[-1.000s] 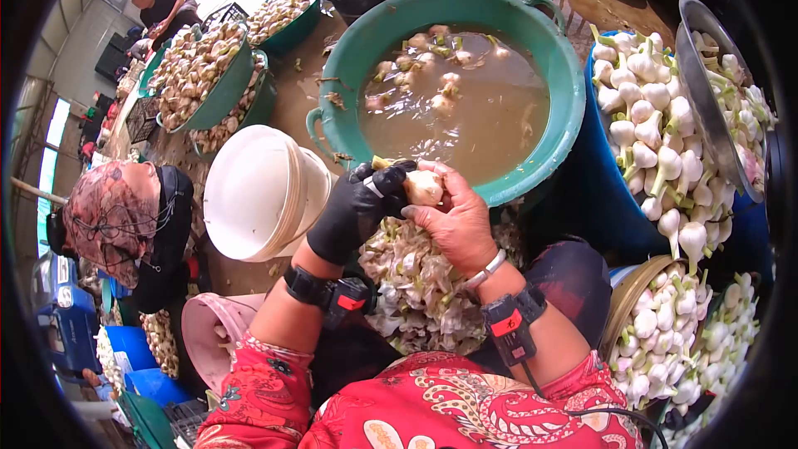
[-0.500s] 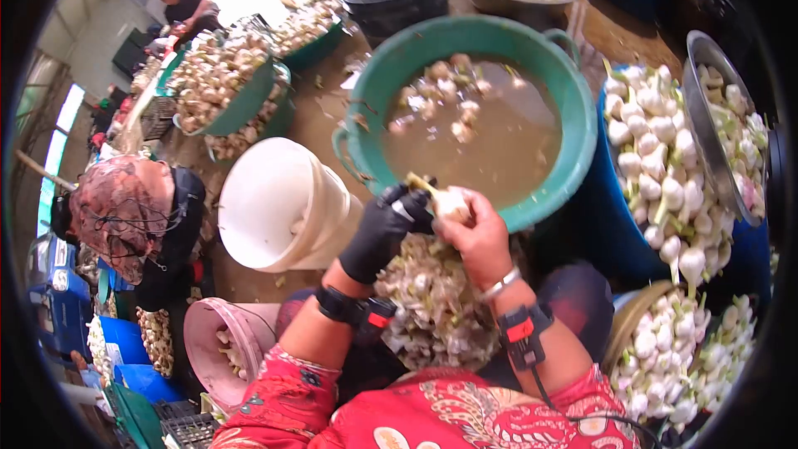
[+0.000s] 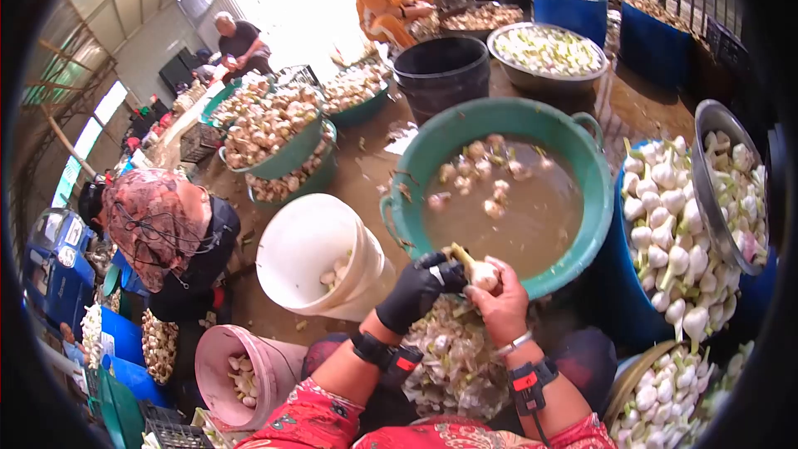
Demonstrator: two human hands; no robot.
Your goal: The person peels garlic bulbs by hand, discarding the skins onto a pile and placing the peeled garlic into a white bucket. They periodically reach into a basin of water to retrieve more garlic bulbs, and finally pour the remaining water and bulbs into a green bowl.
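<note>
My left hand [image 3: 421, 289], in a black glove, has its fingers closed around the stem end of a garlic bulb [image 3: 481, 275]. The bare fingers of my right hand [image 3: 502, 299] press on the bulb's round end. Just beyond both hands is a green basin [image 3: 597, 220] of muddy water with several bulbs floating at its far side. Below the hands lies a heap of garlic peelings [image 3: 457, 366]. A white bucket [image 3: 303, 254] with a few bulbs inside stands to the left of my left hand.
A blue tub [image 3: 622, 262] heaped with garlic and a tilted metal bowl [image 3: 713, 175] are at the right. A pink bucket [image 3: 218, 374] stands lower left. Close by on the left is a person in a patterned cap [image 3: 154, 220]. Farther back are a black bucket [image 3: 440, 75] and other people.
The view has tilted up, so surroundings sit lower and more of the background shows, including a person in orange. Both hands still hold the bulb.
</note>
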